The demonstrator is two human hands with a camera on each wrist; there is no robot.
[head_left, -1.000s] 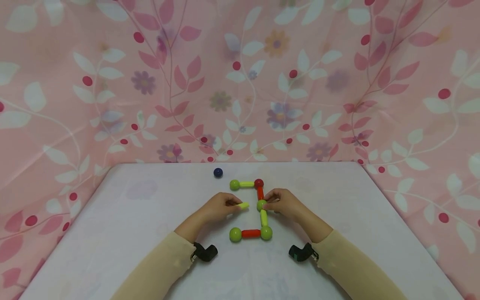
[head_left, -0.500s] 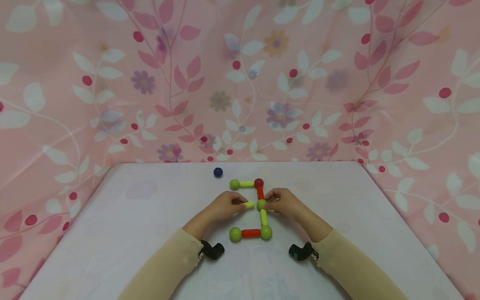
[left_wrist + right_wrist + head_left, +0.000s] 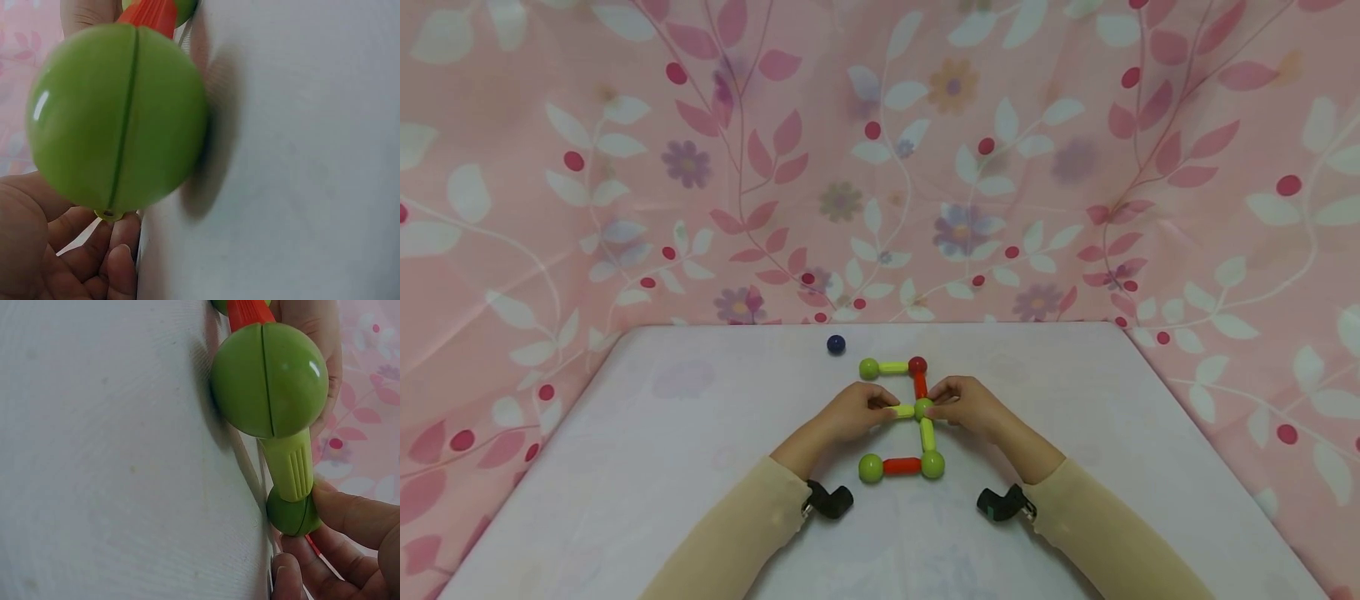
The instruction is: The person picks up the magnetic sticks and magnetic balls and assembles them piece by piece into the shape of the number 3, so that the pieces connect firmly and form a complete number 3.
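In the head view my left hand (image 3: 856,412) pinches a yellow-green magnetic rod (image 3: 903,412), whose far end meets the middle green ball (image 3: 922,408). My right hand (image 3: 966,410) holds that ball from the right between thumb and fingers. From it a red rod (image 3: 921,385) runs back to a red ball (image 3: 917,365), and a second yellow-green rod (image 3: 928,435) runs forward to the near green ball (image 3: 932,464). The left wrist view is largely filled by a green ball (image 3: 119,119), hiding the pinched rod. Thumb and fingers (image 3: 350,512) grip the middle ball in the right wrist view.
At the back, a yellow-green rod (image 3: 893,367) joins the red ball to a green end ball (image 3: 868,368). A red rod (image 3: 902,466) links the near ball to another green ball (image 3: 871,468). A loose dark blue ball (image 3: 837,344) lies on the white tabletop (image 3: 685,433).
My left hand has moved right with the yellow-green rod, closing the gap until the rod's end meets the middle green ball. The right hand has stayed on that ball.
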